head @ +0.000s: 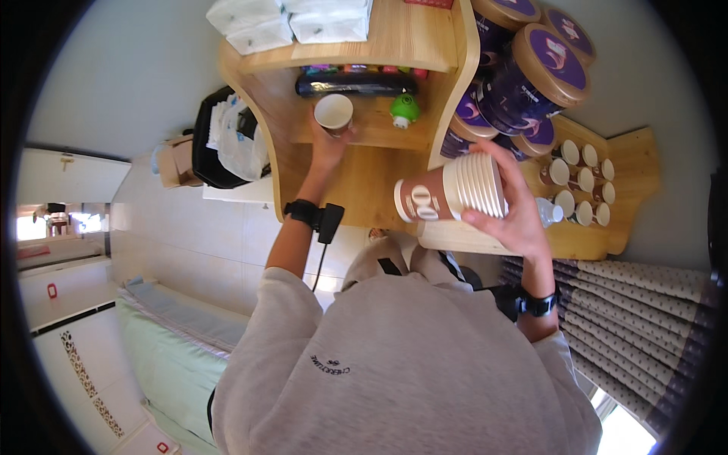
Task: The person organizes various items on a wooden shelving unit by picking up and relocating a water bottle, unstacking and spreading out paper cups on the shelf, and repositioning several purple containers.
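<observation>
My left hand holds a single paper cup, its white mouth facing up, at a shelf compartment of the wooden unit. Beside it on that shelf stands a green toy-like figure, with a dark cylindrical roll behind. My right hand grips a nested stack of brown and white paper cups, tilted on its side, over the wooden surface. To the right, several separate paper cups stand in rows, with a clear plastic bottle between them and my right hand.
Several purple and gold canisters are piled behind my right hand. White tissue packs lie on the upper shelf. At left are a black bin-like container with plastic bags and a cardboard box. A dotted curtain hangs at lower right.
</observation>
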